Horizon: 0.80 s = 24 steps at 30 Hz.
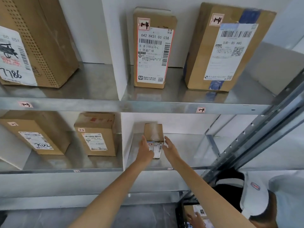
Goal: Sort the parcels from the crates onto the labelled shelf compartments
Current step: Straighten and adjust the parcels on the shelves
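A small upright cardboard parcel [153,131] stands on the lower shelf [189,150], in the right compartment just right of the white divider. A white shipping label and a small handwritten tag are on its front, too blurred to read. My left hand [144,150] grips its lower left side and covers part of the label. My right hand [169,148] is flat against its right edge with fingers stretched out. A small tag [170,168] sits on the shelf edge below this compartment.
Above, two parcels marked 1-4 [153,51] [230,46] stand over a 1-4 edge tag [200,110]. Two parcels [97,139] [36,135] fill the lower left compartment. A slanted metal upright [263,129] runs at right. Another person in a white cap [256,195] reaches into a crate [181,216].
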{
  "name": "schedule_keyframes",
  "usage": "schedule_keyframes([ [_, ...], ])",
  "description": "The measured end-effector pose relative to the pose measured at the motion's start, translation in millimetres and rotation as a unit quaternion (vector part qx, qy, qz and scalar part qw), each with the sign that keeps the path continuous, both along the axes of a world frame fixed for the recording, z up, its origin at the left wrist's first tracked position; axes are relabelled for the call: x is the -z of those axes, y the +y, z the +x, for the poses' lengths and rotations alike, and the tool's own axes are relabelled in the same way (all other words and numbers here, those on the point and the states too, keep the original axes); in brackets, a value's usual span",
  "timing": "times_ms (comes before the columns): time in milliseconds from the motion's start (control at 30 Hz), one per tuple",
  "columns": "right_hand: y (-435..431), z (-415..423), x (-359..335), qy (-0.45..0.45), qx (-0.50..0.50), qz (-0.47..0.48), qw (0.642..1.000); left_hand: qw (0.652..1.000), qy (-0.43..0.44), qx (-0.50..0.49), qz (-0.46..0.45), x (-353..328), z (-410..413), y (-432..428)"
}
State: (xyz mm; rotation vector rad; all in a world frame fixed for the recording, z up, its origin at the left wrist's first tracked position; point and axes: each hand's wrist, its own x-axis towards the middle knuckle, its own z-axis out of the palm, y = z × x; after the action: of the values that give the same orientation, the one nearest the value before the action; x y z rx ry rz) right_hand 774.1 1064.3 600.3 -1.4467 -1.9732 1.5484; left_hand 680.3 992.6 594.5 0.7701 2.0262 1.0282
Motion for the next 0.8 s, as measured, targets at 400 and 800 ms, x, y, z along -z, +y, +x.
schedule_keyframes([
  [400,5,-13,11,0.048,0.02,0.013,0.999,0.999,-0.023,-0.029,0.014,1,-6,8],
  [800,-21,0,-6,0.081,0.071,0.089,0.99,0.995,0.084,-0.025,0.044,-37,6,-27],
])
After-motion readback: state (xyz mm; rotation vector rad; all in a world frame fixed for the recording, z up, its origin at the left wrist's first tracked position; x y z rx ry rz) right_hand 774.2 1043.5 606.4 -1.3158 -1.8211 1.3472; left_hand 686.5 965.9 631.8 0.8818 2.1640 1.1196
